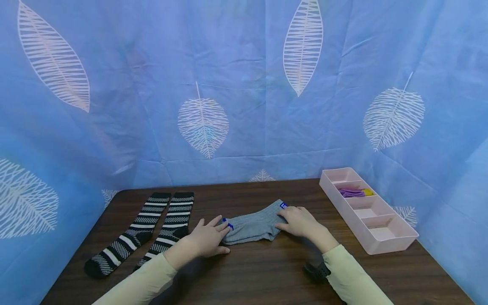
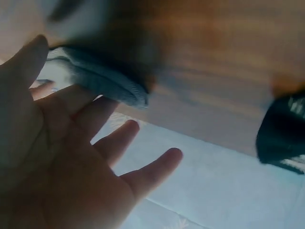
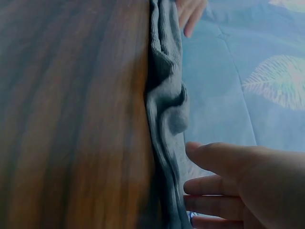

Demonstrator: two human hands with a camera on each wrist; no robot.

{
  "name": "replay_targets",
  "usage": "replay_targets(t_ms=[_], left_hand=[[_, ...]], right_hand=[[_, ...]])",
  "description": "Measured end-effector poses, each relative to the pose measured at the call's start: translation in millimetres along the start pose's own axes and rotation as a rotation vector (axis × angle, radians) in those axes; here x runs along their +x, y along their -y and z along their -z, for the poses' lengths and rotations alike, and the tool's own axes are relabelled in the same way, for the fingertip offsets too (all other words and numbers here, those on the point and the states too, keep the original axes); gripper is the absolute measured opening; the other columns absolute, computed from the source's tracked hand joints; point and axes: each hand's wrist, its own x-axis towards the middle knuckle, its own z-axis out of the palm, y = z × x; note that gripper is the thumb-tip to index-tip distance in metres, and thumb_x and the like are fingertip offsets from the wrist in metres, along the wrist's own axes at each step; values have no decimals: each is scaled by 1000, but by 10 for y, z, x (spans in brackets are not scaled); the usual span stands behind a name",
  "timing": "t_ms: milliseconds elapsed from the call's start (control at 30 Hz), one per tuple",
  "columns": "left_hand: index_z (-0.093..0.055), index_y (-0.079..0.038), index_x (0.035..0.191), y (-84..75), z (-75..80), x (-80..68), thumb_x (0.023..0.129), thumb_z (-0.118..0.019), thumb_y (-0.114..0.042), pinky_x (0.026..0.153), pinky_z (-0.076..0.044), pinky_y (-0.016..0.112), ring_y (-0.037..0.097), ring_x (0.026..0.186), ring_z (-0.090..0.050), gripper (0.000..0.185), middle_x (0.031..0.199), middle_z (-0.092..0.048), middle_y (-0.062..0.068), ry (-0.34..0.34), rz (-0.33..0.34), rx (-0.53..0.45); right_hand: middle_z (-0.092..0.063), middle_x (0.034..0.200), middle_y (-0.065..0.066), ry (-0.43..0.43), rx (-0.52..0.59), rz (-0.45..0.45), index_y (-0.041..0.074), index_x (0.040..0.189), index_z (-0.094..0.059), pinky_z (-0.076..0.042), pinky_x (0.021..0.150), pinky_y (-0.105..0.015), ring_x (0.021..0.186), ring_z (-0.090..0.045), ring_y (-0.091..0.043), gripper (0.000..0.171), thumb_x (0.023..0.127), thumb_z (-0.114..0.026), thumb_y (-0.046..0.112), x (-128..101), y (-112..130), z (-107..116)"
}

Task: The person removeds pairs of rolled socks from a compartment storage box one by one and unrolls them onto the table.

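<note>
Right now both hands are resting on a grey sock (image 1: 253, 225) that is lying flat near the middle of the dark wooden table (image 1: 267, 271). Its long axis is running left to right, tilting slightly so the right end sits a little farther away. The left hand (image 1: 207, 239) is sitting at the sock's near-left end, fingers straight and spread, their tips touching the fabric beside a small blue mark; the left wrist view shows the open palm (image 2: 62, 157) with the grey cloth (image 2: 95, 76) just beyond the fingertips. The right hand (image 1: 299, 221) is lying at the far-right end, fingers extended and pressing flat on the cloth next to another blue tag; from the right wrist view its fingers (image 3: 224, 160) are reaching onto the bunched, rippled edge of the sock (image 3: 167, 105). Neither hand is curling around or pinching the fabric. So the sock is lying between the two hands, each equally close to its own end.

Off to the left, a pair of black-and-white striped socks (image 1: 142, 228) is lying side by side, well apart from the grey one. At the right, a pink divided tray (image 1: 396, 243) is holding something purple and yellow (image 1: 354, 192) in its second-farthest compartment.
</note>
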Motion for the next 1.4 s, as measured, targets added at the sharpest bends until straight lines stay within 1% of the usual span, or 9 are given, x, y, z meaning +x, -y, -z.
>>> replay_targets(t_ms=[200, 433, 567, 700, 767, 900, 1033, 1267, 1400], left_hand=[[-41, -17, 149, -15, -89, -252, 90, -58, -58, 115, -22, 63, 25, 150, -25, 74, 157, -38, 2, 30, 19, -94], [-47, -14, 145, -136, -180, -523, 86, -61, -61, 114, -24, 63, 28, 144, -37, 77, 151, -46, 7, -7, 28, -118], [-51, -14, 143, -169, -221, -625, 84, -62, -63, 113, -25, 63, 29, 141, -42, 77, 148, -49, 8, -17, 45, -120], [-53, -15, 141, -140, -246, -705, 83, -63, -62, 113, -24, 65, 30, 140, -42, 75, 146, -51, 8, -15, 61, -138], [-54, -16, 140, -113, -253, -739, 83, -63, -62, 113, -23, 65, 30, 140, -42, 74, 146, -52, 8, -9, 71, -150], [-58, -16, 136, -55, -247, -789, 84, -63, -61, 112, -22, 66, 32, 138, -44, 70, 141, -57, 7, -7, 97, -165], [-64, -14, 129, 4, -219, -815, 84, -65, -58, 111, -24, 68, 33, 134, -49, 63, 132, -63, 8, -39, 116, -174], [-69, -13, 121, 169, -186, -783, 85, -68, -51, 109, -26, 69, 33, 130, -52, 52, 123, -68, 7, -36, 187, -198], [-71, -15, 118, 251, -200, -774, 88, -66, -47, 107, -28, 69, 32, 126, -55, 44, 121, -69, 8, -65, 177, -238]], right_hand=[[-64, 129, -12, 30, 33, 51, 11, 131, -61, -46, 99, -55, 120, -59, -32, 47, 94, -62, 40, 304, 144, -46], [-61, 135, -9, 54, 75, 107, 14, 133, -60, -50, 96, -48, 123, -58, -29, 46, 95, -61, 40, 612, 357, -101], [-56, 142, -7, 87, 65, 142, 17, 137, -57, -46, 102, -49, 134, -50, -27, 50, 94, -62, 42, 778, 501, -129], [-46, 151, -4, 146, 46, 174, 20, 143, -50, -36, 112, -52, 145, -36, -24, 57, 93, -61, 45, 943, 635, -157], [-42, 154, -3, 173, 61, 188, 21, 146, -47, -31, 115, -53, 147, -32, -23, 59, 93, -61, 45, 1026, 693, -169], [-37, 157, -3, 210, 105, 228, 22, 148, -43, -28, 117, -51, 149, -27, -22, 60, 94, -60, 43, 1183, 790, -182], [-33, 159, -3, 238, 146, 247, 23, 149, -41, -26, 118, -51, 150, -25, -22, 61, 94, -61, 42, 1305, 865, -192], [-29, 160, -3, 255, 168, 253, 26, 149, -40, -26, 118, -52, 150, -23, -22, 60, 95, -60, 43, 1506, 994, -222], [-27, 161, -5, 261, 218, 262, 25, 149, -42, -29, 117, -49, 150, -23, -24, 58, 95, -61, 39, 1557, 1051, -219]])
